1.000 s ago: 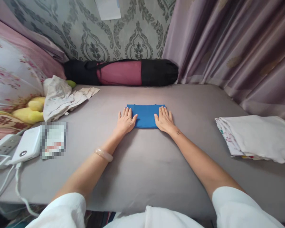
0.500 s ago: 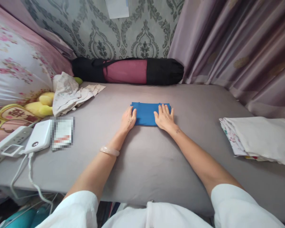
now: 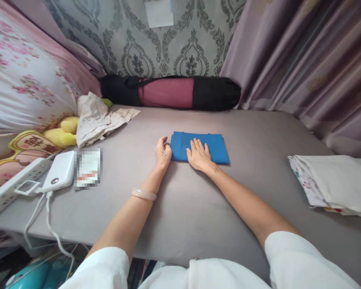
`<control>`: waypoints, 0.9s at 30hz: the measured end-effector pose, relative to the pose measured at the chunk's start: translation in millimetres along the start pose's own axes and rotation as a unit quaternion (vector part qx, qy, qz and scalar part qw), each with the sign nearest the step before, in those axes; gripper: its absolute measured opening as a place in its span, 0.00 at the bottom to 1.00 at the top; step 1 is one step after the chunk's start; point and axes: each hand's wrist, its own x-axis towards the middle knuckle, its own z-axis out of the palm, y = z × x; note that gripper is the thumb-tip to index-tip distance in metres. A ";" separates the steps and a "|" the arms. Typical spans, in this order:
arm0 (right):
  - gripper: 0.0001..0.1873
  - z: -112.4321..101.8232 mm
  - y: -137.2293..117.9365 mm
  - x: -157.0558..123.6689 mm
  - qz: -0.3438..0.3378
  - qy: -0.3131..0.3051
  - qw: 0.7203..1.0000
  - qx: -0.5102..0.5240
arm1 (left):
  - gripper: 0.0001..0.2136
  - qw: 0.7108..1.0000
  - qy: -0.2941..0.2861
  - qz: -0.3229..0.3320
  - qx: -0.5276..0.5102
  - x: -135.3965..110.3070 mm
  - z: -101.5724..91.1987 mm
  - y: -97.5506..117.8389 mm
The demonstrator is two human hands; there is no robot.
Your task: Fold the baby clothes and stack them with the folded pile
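One folded blue cloth (image 3: 212, 145) lies on the bed (image 3: 198, 212), and two hands are at it. The right hand (image 3: 198, 155) lies flat on the cloth's left half, palm down and fingers spread, gripping nothing. The left hand (image 3: 163, 153) stands on its edge against the cloth's left short side, fingers curled toward the fabric; I cannot tell whether they have hold of that edge. One pale bangle (image 3: 143, 194) sits on the left wrist.

The cloth is a rectangle near the middle of the bed, its long axis running left to right across the view, its long sides parallel to the far wall.

The bed is covered in a plain grey sheet. At its far edge lies one black-and-maroon rolled bag (image 3: 171, 92), also lengthwise left to right. To the left are one crumpled pale cloth (image 3: 96, 120), a yellow plush toy (image 3: 61, 134), one white power bank (image 3: 60, 176) and one power strip (image 3: 15, 188); well to the right, a folded white pile (image 3: 333, 180). Grey damask wallpaper (image 3: 192, 52) stands behind, mauve curtains (image 3: 303, 60) on the right.
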 end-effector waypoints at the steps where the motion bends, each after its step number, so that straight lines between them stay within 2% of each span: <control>1: 0.33 -1.6 -2.3 2.0 0.005 -0.004 1.000 0.003 | 0.17 1.000 0.001 -0.003 -0.004 -0.1 -0.5 1.1; 5: 0.32 -4.8 -20.7 12.9 -0.012 0.013 1.000 0.019 | 0.19 1.000 0.004 -0.011 -0.009 -0.4 -2.0 2.6; 10: 0.33 5.2 -40.8 22.5 -0.052 0.021 0.998 0.039 | 0.19 1.000 0.012 -0.019 -0.019 -0.1 -2.6 -1.1; 14: 0.34 11.6 -41.6 22.7 -0.041 0.010 0.998 0.042 | 0.19 1.000 0.017 -0.011 -0.020 0.2 -2.4 -3.6; 20: 0.34 7.8 -41.6 24.4 -0.039 -0.008 0.998 0.040 | 0.19 0.999 0.025 -0.009 -0.033 0.0 -1.9 -3.4; 27: 0.33 0.8 -56.5 51.5 -0.050 0.014 0.998 0.025 | 0.17 0.995 0.051 -0.026 -0.081 3.2 -0.2 -5.5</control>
